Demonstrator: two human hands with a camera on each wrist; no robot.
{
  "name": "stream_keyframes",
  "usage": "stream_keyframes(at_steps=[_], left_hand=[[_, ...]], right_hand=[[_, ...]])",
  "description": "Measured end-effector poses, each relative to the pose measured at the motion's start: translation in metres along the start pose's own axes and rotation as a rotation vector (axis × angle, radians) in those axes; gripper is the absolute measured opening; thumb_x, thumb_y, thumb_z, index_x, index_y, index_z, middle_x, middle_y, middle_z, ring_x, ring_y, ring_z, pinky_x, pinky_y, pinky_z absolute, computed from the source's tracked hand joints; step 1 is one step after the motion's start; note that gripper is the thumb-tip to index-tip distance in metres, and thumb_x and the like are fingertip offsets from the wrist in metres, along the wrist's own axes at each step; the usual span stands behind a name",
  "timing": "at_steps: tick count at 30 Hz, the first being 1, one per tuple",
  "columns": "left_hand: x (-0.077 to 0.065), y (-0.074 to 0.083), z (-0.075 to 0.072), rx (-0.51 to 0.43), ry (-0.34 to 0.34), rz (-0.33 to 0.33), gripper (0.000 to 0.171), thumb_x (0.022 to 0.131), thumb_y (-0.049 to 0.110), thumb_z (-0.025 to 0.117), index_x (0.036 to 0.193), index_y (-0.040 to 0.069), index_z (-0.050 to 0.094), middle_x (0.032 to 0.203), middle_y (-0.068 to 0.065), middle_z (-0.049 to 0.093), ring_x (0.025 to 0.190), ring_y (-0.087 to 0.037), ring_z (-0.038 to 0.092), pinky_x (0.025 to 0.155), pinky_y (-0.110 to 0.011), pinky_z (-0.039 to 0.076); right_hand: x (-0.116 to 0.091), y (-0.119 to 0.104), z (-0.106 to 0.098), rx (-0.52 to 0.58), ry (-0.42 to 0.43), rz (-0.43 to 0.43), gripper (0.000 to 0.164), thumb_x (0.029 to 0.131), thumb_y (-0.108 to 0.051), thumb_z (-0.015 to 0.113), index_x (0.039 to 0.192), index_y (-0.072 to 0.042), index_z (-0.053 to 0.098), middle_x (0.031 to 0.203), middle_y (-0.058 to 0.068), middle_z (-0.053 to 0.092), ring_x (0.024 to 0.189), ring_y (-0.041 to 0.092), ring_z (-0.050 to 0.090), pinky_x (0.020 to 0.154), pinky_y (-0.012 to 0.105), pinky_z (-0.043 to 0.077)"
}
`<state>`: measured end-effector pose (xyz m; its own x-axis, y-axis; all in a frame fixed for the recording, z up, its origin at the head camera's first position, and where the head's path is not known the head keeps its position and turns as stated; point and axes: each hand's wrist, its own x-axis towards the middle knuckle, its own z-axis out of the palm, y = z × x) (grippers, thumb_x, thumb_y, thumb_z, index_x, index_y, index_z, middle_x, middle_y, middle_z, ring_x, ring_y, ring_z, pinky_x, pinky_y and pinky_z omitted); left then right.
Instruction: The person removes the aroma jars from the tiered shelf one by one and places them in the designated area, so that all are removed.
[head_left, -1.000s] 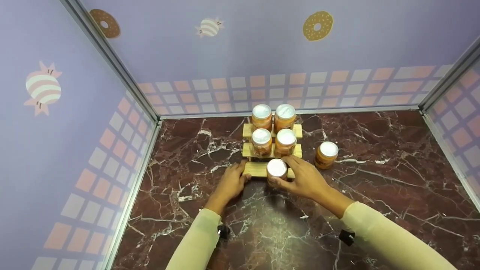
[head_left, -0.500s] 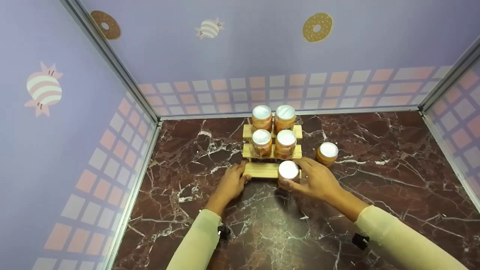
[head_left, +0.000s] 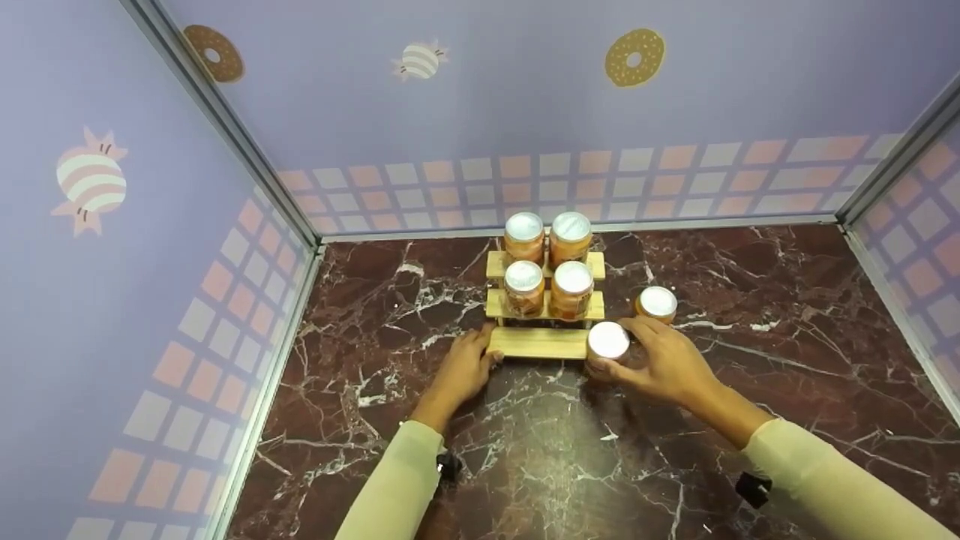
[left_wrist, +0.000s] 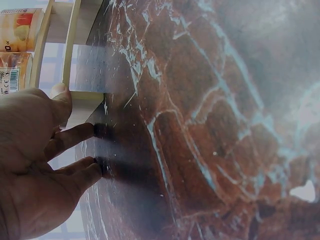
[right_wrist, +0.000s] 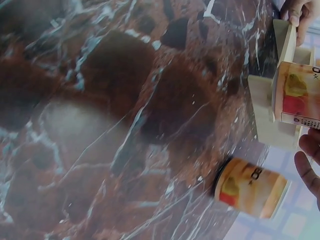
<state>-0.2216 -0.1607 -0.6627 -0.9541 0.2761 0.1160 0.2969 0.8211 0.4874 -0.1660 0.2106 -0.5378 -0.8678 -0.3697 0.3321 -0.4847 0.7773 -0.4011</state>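
Observation:
My left hand (head_left: 461,369) grips the left end of the lowest step of a wooden tiered stand (head_left: 536,343). In the left wrist view its thumb (left_wrist: 61,100) lies against the step's edge, and the other fingers reach down beside it toward the tabletop. My right hand (head_left: 667,364) holds an orange-labelled can (head_left: 607,341) with a white lid, thumb in front and fingers behind. This can is at the right end of the lowest step, lid up in the head view. In the right wrist view the held can (right_wrist: 300,95) overlaps the stand.
Two similar cans (head_left: 571,289) stand on the middle step and two more cans (head_left: 525,236) on the top step. Another can (head_left: 657,302) stands on the dark marble tabletop (head_left: 375,465), just behind my right hand. Patterned walls (head_left: 450,112) enclose the back and sides.
My right hand has moved the can rightward along the lowest step, from right of its middle to its right end. My left hand has kept its place on the stand.

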Motion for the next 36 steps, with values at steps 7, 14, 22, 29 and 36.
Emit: stream_keyframes(at_steps=[7,14,22,29,36], left_hand=[[-0.001,0.000,0.001,0.008,-0.020,-0.019,0.070,0.108,0.042,0.068,0.167,0.010,0.048,0.153,-0.026,0.065,0.147,-0.047,0.058,0.127,-0.059,0.046],[-0.001,0.001,0.000,0.023,-0.035,-0.046,0.072,0.109,0.046,0.067,0.170,0.015,0.046,0.157,-0.024,0.063,0.150,-0.045,0.056,0.129,-0.059,0.045],[0.001,0.002,-0.001,0.011,-0.022,-0.030,0.071,0.108,0.044,0.067,0.168,0.013,0.047,0.151,-0.023,0.066,0.147,-0.044,0.059,0.127,-0.059,0.047],[0.000,0.002,-0.001,-0.010,-0.004,-0.009,0.068,0.108,0.041,0.069,0.166,0.010,0.051,0.146,-0.025,0.068,0.144,-0.048,0.060,0.125,-0.061,0.048],[0.000,0.002,-0.001,-0.011,0.003,-0.012,0.068,0.107,0.040,0.070,0.166,0.010,0.051,0.148,-0.023,0.068,0.143,-0.047,0.061,0.123,-0.060,0.050]], right_hand=[[-0.007,0.014,-0.008,-0.023,0.015,0.013,0.069,0.087,-0.041,0.090,0.136,0.003,0.069,0.134,0.030,0.074,0.117,0.051,0.074,0.100,0.067,0.062],[-0.015,0.030,-0.016,-0.026,0.013,0.037,0.078,0.088,-0.040,0.091,0.148,0.002,0.064,0.138,0.031,0.072,0.118,0.054,0.074,0.100,0.070,0.061],[-0.026,0.044,-0.026,-0.054,0.023,0.054,0.070,0.087,-0.037,0.091,0.138,0.004,0.067,0.130,0.029,0.074,0.112,0.051,0.075,0.094,0.069,0.063],[-0.034,0.056,-0.034,-0.078,-0.005,0.103,0.070,0.088,-0.037,0.090,0.138,0.006,0.067,0.138,0.035,0.069,0.120,0.058,0.071,0.099,0.073,0.059],[-0.039,0.071,-0.042,-0.091,-0.009,0.128,0.072,0.089,-0.038,0.089,0.139,0.008,0.065,0.136,0.036,0.069,0.117,0.058,0.071,0.096,0.074,0.059]])
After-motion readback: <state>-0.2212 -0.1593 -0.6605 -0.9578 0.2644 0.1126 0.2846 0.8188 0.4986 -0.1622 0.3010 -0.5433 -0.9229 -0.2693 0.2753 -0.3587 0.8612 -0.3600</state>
